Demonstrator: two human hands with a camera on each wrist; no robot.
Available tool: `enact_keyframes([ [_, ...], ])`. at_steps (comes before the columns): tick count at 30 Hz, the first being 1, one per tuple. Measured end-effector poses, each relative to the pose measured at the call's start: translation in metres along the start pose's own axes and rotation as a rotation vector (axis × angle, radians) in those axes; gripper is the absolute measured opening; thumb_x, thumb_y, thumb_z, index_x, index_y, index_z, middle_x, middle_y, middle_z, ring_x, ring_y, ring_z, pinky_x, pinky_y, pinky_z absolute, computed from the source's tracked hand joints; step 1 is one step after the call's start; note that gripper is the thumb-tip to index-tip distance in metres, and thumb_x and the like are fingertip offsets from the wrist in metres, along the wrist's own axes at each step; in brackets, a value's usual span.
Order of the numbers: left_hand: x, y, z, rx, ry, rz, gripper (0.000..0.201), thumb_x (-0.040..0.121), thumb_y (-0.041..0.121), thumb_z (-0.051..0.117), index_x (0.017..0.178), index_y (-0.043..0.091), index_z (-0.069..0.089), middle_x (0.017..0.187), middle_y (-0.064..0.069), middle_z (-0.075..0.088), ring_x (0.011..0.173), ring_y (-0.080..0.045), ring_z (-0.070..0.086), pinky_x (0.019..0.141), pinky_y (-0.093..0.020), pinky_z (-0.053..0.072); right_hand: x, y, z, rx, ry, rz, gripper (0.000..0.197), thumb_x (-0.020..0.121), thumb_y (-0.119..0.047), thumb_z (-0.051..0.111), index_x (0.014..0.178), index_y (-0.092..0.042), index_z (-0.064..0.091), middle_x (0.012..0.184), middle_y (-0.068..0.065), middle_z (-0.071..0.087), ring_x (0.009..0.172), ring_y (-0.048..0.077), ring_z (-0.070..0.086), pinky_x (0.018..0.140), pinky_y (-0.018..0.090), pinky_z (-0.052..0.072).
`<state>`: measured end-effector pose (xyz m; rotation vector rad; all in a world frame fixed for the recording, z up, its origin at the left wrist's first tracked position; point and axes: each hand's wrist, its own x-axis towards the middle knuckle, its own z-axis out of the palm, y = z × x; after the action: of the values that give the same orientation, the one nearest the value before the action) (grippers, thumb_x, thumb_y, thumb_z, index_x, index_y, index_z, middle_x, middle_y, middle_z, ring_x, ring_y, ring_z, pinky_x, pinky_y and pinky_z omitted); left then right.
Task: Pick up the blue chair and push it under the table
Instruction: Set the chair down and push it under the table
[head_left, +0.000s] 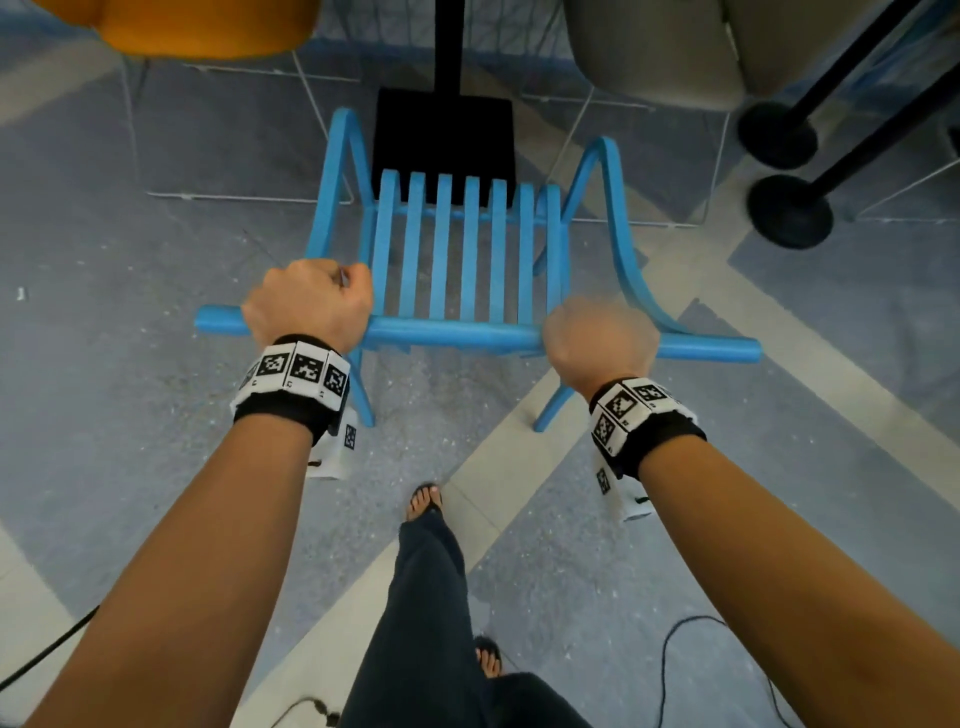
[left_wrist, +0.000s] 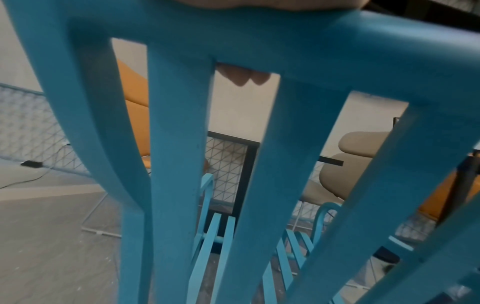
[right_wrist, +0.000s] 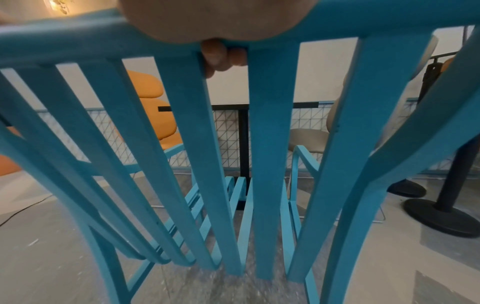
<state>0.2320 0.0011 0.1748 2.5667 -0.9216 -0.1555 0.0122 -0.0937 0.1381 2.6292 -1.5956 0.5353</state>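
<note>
Matt blue paint, faintly grainy, on the chair (head_left: 470, 249). Speckled, matt floor (head_left: 130, 291). Smooth orange seat (head_left: 197, 26); thin white wire legs (head_left: 306, 88).

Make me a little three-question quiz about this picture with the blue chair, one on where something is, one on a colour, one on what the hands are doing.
1. Where does the black table base stand?
A. directly beyond the blue chair
B. behind the person
C. on the chair seat

2. What colour is the chair at the top left?
A. green
B. orange
C. red

3. What are the left hand and right hand doing?
A. hanging free
B. resting flat on the seat
C. gripping the chair's top rail

Answers: 1 A, it shows past the seat slats. 2 B, its shell is orange. 3 C, the fingers curl round the rail in both wrist views.
</note>
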Motion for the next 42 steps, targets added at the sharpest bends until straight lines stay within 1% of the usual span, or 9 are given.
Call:
enact_keyframes([
  [2,0.032,0.007,0.005,0.002,-0.001,-0.009,0.037,0.086,0.031,0.046,0.069,0.004,0.065,0.051,-0.009,0.038,0.064,-0.030,0.037,0.061,-0.035,0.028,0.033,-0.004,0.012,0.001,-0.027,-0.004,0.046,0.079,-0.037,0.029,0.056,-0.012,0.060,0.039,0.002,0.042,0.038,0.020,0.035,0.051,0.026,0.025],
  [5,0.077,0.016,0.009,0.010,-0.004,-0.002,0.037,0.086,0.032,0.046,0.069,0.005,0.064,0.061,-0.012,0.043,0.064,-0.029,0.038,0.062,-0.034,0.029,0.080,-0.013,0.025,0.013,-0.029,0.000,0.047,0.079,-0.038,0.028,0.056,-0.011,0.060,0.039,0.003,0.043,0.038,0.021,0.035,0.051,0.027,0.026],
  [15,0.201,0.040,0.024,0.022,0.003,0.029,0.036,0.084,0.037,0.046,0.059,0.013,0.056,0.046,-0.001,0.032,0.060,-0.029,0.043,0.058,-0.034,0.031,0.197,-0.034,0.062,0.022,-0.008,0.022,0.042,0.077,-0.034,0.033,0.051,-0.010,0.054,0.038,0.005,0.036,0.037,0.023,0.032,0.050,0.027,0.022],
  [18,0.219,0.046,0.029,0.026,0.012,0.038,0.039,0.083,0.039,0.045,0.057,0.012,0.056,0.048,-0.005,0.041,0.058,-0.030,0.046,0.057,-0.034,0.032,0.216,-0.032,0.068,0.015,0.000,0.023,0.040,0.078,-0.033,0.036,0.050,-0.011,0.053,0.039,0.004,0.036,0.037,0.023,0.033,0.049,0.026,0.021],
  [24,0.219,0.043,0.031,0.033,0.020,0.084,0.035,0.084,0.034,0.046,0.057,0.014,0.056,0.048,-0.007,0.041,0.058,-0.029,0.043,0.058,-0.032,0.030,0.214,-0.027,0.067,0.022,-0.014,-0.018,0.038,0.079,-0.033,0.038,0.050,-0.012,0.051,0.041,0.001,0.035,0.037,0.023,0.034,0.048,0.026,0.022],
  [27,0.219,0.035,0.029,0.083,-0.009,0.129,0.039,0.085,0.035,0.046,0.063,0.008,0.064,0.048,-0.009,0.042,0.057,-0.030,0.044,0.057,-0.033,0.030,0.215,-0.020,0.067,0.073,0.005,-0.041,0.035,0.080,-0.031,0.040,0.053,-0.011,0.048,0.047,0.005,0.047,0.046,0.026,0.046,0.048,0.027,0.022],
  [31,0.221,0.023,0.025,0.188,-0.095,0.178,0.039,0.084,0.034,0.048,0.067,0.005,0.068,0.043,-0.002,0.032,0.055,-0.029,0.043,0.055,-0.031,0.027,0.212,0.014,0.067,0.055,0.057,0.087,0.031,0.078,-0.029,0.042,0.057,-0.008,0.052,0.056,0.015,0.056,0.058,0.032,0.052,0.052,0.034,0.033],
  [35,0.221,0.024,0.024,0.215,-0.142,0.175,0.036,0.081,0.035,0.048,0.063,0.010,0.066,0.045,-0.003,0.037,0.055,-0.030,0.045,0.057,-0.032,0.031,0.213,0.021,0.061,-0.011,-0.049,0.172,0.034,0.079,-0.030,0.038,0.060,-0.006,0.054,0.050,0.011,0.042,0.055,0.028,0.041,0.061,0.034,0.028],
  [42,0.215,0.014,0.020,0.237,-0.144,0.139,0.038,0.080,0.035,0.048,0.060,0.007,0.065,0.045,-0.004,0.040,0.054,-0.030,0.046,0.050,-0.026,0.026,0.208,0.009,0.047,0.008,-0.181,0.158,0.031,0.076,-0.032,0.032,0.058,-0.011,0.046,0.050,0.011,0.047,0.048,0.029,0.042,0.056,0.031,0.025],
])
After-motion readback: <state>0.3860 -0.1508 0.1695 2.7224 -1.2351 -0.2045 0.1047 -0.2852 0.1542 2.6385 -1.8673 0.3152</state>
